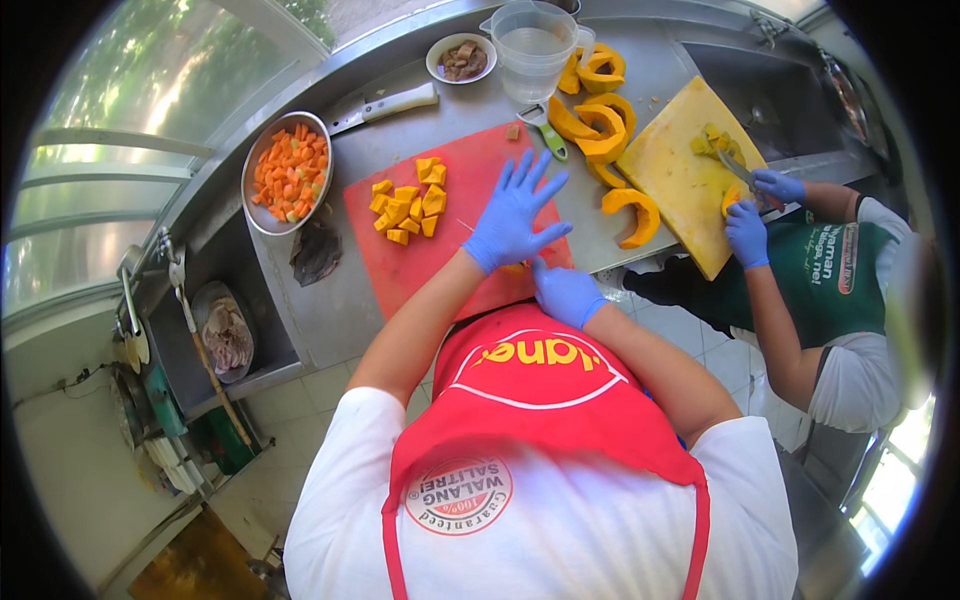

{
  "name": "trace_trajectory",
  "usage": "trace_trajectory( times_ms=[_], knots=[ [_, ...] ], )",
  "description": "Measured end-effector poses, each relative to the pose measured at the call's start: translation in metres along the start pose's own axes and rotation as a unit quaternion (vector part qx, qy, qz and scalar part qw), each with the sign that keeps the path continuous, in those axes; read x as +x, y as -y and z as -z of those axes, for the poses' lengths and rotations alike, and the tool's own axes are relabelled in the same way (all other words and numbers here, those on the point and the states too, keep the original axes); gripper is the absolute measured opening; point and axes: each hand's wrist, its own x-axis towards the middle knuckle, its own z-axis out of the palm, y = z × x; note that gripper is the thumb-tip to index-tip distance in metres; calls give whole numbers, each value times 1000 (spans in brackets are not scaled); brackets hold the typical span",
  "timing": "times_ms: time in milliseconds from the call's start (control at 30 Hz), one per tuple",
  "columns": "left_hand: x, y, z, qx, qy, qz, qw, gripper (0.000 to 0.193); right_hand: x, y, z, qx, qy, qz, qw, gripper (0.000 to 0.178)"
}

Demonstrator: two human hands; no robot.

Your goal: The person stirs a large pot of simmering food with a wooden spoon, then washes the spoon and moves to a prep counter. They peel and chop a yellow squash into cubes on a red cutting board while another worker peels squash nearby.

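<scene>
My left hand (512, 218), in a blue glove, is spread wide above the red cutting board (410, 270) and holds nothing. Close below it, at the board's near right side, is my blue-gloved right hand (567, 292). Its fingers look closed, but what they hold is hidden. A thin pale line just left of my left hand may be a blade tip; the rest is covered. Left on the board lies a group of orange squash chunks (408, 208). A bit of orange shows under my left wrist, and a small brown piece (513, 132) rests at the far edge.
A bowl of diced carrots (291, 172), a knife (385, 106), a bowl of brown meat (462, 60) and a water pitcher (534, 50) surround the board. A green peeler (545, 132) and squash slices (604, 128) lie right. Beyond, a co-worker's gloved hands (748, 235) cut on a yellow board (690, 160).
</scene>
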Motion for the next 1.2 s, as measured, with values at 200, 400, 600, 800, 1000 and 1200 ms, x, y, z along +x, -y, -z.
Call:
trace_trajectory(
  times_ms=[200, 400, 600, 800, 1000, 1200],
  knots=[
    [0, 8, 4, 45, 18, -27, 998, 80, 2, -1, 0, 2, 5, -4, 1000, 37],
    [-13, 14, -11, 30, 28, 9, 999, 80, 5, -2, 6, 15, -4, 11, 1000, 30],
    [7, 15, 18, 48, -49, 46, 997, 83, 7, -7, 1, 13, -20, 17, 1000, 27],
    [2, 24, -7, 54, -8, 29, 998, 84, 6, -8, 4, -1, -25, 35, 999, 29],
    [8, 9, -10, 33, -25, 22, 999, 83, 8, -8, 1, 18, 14, 11, 1000, 35],
    [24, 18, -7, 28, -27, 13, 999, 80, 9, -11, 0, 8, -23, 33, 999, 35]
  ],
)
